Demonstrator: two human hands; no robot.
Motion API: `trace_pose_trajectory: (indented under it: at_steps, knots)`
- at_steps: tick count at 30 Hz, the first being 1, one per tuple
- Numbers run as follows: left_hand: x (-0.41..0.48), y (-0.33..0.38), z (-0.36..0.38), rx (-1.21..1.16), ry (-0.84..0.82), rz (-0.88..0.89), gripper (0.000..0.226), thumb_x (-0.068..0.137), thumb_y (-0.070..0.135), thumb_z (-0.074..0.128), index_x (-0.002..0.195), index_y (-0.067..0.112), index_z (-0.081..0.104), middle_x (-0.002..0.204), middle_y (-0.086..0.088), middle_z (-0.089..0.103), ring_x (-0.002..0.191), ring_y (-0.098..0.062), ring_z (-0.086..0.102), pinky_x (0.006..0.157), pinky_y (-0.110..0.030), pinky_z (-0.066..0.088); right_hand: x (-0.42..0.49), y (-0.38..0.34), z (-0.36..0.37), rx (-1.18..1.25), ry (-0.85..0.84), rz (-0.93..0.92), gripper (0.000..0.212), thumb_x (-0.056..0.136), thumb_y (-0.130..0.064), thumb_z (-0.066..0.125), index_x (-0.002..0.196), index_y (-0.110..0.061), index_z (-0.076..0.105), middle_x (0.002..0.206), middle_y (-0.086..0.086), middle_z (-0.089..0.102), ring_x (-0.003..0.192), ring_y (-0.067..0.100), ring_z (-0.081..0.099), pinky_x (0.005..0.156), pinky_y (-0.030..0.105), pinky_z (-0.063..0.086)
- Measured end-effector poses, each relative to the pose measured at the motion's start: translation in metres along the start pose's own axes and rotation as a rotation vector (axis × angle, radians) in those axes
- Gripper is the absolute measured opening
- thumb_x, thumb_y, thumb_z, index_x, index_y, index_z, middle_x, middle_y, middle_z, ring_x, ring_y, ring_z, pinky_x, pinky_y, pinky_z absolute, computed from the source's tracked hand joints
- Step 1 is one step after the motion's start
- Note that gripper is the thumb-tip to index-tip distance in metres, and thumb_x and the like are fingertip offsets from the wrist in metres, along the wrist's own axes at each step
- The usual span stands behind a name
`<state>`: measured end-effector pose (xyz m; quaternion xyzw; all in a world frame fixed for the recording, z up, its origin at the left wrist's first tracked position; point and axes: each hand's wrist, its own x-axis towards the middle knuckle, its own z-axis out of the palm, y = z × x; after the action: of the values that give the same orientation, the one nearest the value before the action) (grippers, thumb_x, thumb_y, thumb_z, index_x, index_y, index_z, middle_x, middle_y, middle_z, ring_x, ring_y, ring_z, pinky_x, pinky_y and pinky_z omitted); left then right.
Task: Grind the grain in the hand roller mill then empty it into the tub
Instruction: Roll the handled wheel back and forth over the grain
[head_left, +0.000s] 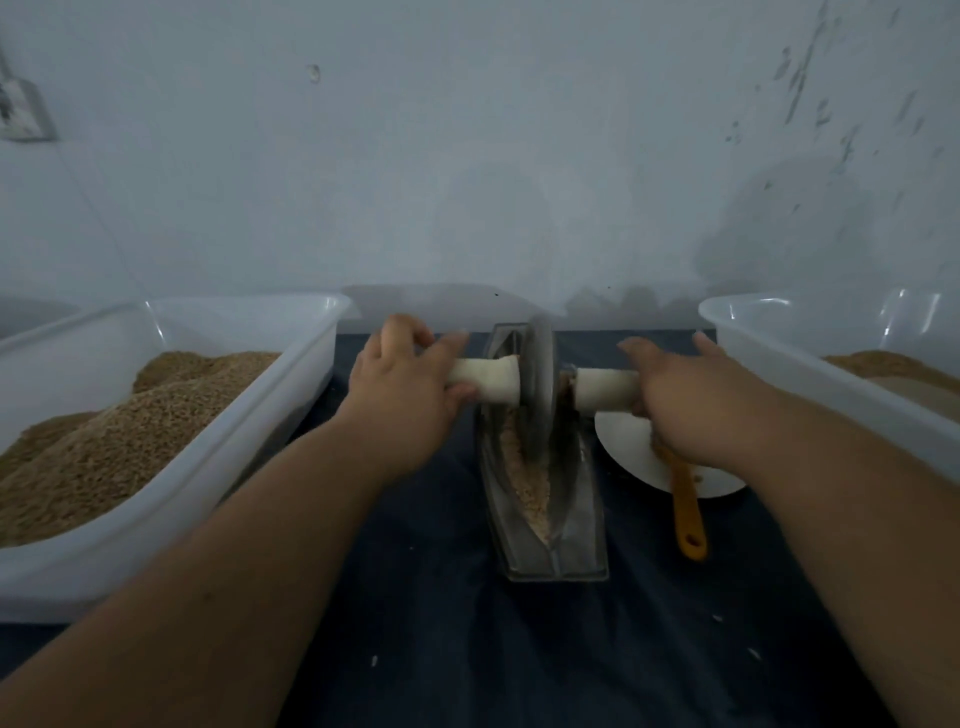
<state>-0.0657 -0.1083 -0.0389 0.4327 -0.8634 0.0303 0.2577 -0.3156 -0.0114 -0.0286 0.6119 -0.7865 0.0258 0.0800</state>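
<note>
Item: hand roller mill (571, 499), on dark cloth (415, 597) between left tub (311, 364) and right tub (769, 358); my left hand (405, 387) and right hand (685, 400) each clench one of its white handles (488, 383) either side of the wheel (540, 374), I judge to bear evenly on the grain (532, 486) in its trough.

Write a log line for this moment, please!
step: grinding | left hand: grips left handle | right hand: grips right handle | wheel: in trough over grain | emptying: not yet
</note>
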Motion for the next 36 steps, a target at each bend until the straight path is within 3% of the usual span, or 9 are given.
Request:
trace_pose_trajectory:
  at_steps: [2, 7, 10, 17, 22, 29, 31, 33, 36]
  knots:
    - [0.003, 0.002, 0.011, -0.124, 0.152, -0.047, 0.056, 0.09, 0.026, 0.065, 0.138, 0.006, 0.045, 0.131, -0.016, 0.039, 0.121, -0.034, 0.04, 0.111, -0.044, 0.028, 0.013, -0.003, 0.012, 0.08, 0.198, 0.017, 0.042, 0.091, 0.001, 0.05, 0.129, -0.016, 0.046, 0.112, 0.006, 0.059, 0.127, 0.03, 0.046, 0.119, 0.044, 0.014]
    - [0.011, -0.008, 0.022, -0.185, 0.245, 0.056, 0.043, 0.078, -0.012, 0.058, 0.12, -0.004, 0.06, 0.123, -0.024, 0.051, 0.12, -0.043, 0.047, 0.11, -0.053, 0.03, 0.037, 0.002, 0.034, 0.104, 0.323, 0.017, 0.034, 0.097, -0.014, 0.054, 0.13, -0.02, 0.053, 0.135, 0.004, 0.057, 0.133, 0.023, 0.044, 0.12, 0.044, 0.01]
    - [0.013, -0.015, 0.021, -0.117, 0.186, 0.114, 0.044, 0.089, -0.005, 0.059, 0.132, 0.003, 0.057, 0.131, -0.016, 0.053, 0.136, -0.037, 0.037, 0.117, -0.053, 0.02, 0.04, 0.007, 0.038, 0.064, 0.332, -0.004, 0.025, 0.096, -0.019, 0.057, 0.121, -0.024, 0.057, 0.12, 0.002, 0.064, 0.121, 0.023, 0.052, 0.118, 0.044, 0.012]
    - [0.006, -0.008, -0.01, 0.071, 0.046, 0.131, 0.038, 0.096, 0.035, 0.057, 0.133, 0.029, 0.056, 0.128, 0.001, 0.056, 0.118, -0.025, 0.049, 0.102, -0.042, 0.039, 0.013, 0.008, 0.008, -0.093, 0.152, -0.045, 0.013, 0.092, -0.032, 0.063, 0.103, -0.032, 0.056, 0.091, -0.005, 0.065, 0.091, 0.018, 0.059, 0.114, 0.038, 0.024]
    - [-0.004, -0.007, -0.046, 0.163, -0.206, 0.178, 0.032, 0.091, 0.041, 0.063, 0.122, 0.037, 0.059, 0.116, 0.007, 0.056, 0.108, -0.015, 0.054, 0.093, -0.031, 0.043, -0.024, -0.002, -0.036, -0.057, -0.056, -0.061, 0.02, 0.086, -0.041, 0.069, 0.104, -0.037, 0.061, 0.084, -0.011, 0.061, 0.08, 0.009, 0.055, 0.066, 0.025, 0.038]
    - [-0.002, -0.005, -0.045, 0.163, -0.244, 0.171, 0.027, 0.093, 0.033, 0.06, 0.12, 0.033, 0.064, 0.113, 0.006, 0.059, 0.105, -0.014, 0.057, 0.09, -0.031, 0.044, -0.024, -0.008, -0.043, -0.119, -0.222, -0.045, 0.026, 0.092, -0.033, 0.064, 0.118, -0.029, 0.062, 0.088, -0.009, 0.059, 0.084, 0.011, 0.056, 0.06, 0.022, 0.037]
    - [0.004, -0.008, -0.03, 0.111, -0.184, 0.141, 0.034, 0.097, 0.026, 0.055, 0.13, 0.029, 0.059, 0.121, 0.001, 0.06, 0.113, -0.02, 0.055, 0.098, -0.035, 0.042, -0.009, -0.008, -0.027, -0.151, -0.19, -0.015, 0.038, 0.096, -0.028, 0.059, 0.133, -0.025, 0.053, 0.102, -0.003, 0.062, 0.098, 0.017, 0.057, 0.079, 0.025, 0.043]
    - [0.01, -0.011, -0.014, 0.057, -0.127, 0.08, 0.043, 0.1, 0.024, 0.049, 0.143, 0.025, 0.048, 0.134, -0.004, 0.056, 0.124, -0.024, 0.049, 0.105, -0.034, 0.036, 0.006, -0.005, -0.007, -0.115, -0.075, 0.019, 0.058, 0.096, -0.015, 0.056, 0.149, -0.025, 0.036, 0.13, 0.006, 0.06, 0.125, 0.027, 0.051, 0.113, 0.037, 0.029]
    - [0.018, -0.014, 0.005, 0.032, -0.061, 0.005, 0.047, 0.105, 0.027, 0.04, 0.151, 0.024, 0.034, 0.146, -0.006, 0.047, 0.136, -0.026, 0.036, 0.114, -0.037, 0.025, 0.024, -0.002, 0.022, -0.019, 0.201, 0.017, 0.064, 0.093, -0.005, 0.05, 0.15, -0.024, 0.029, 0.154, 0.016, 0.037, 0.142, 0.032, 0.032, 0.122, 0.046, 0.011]
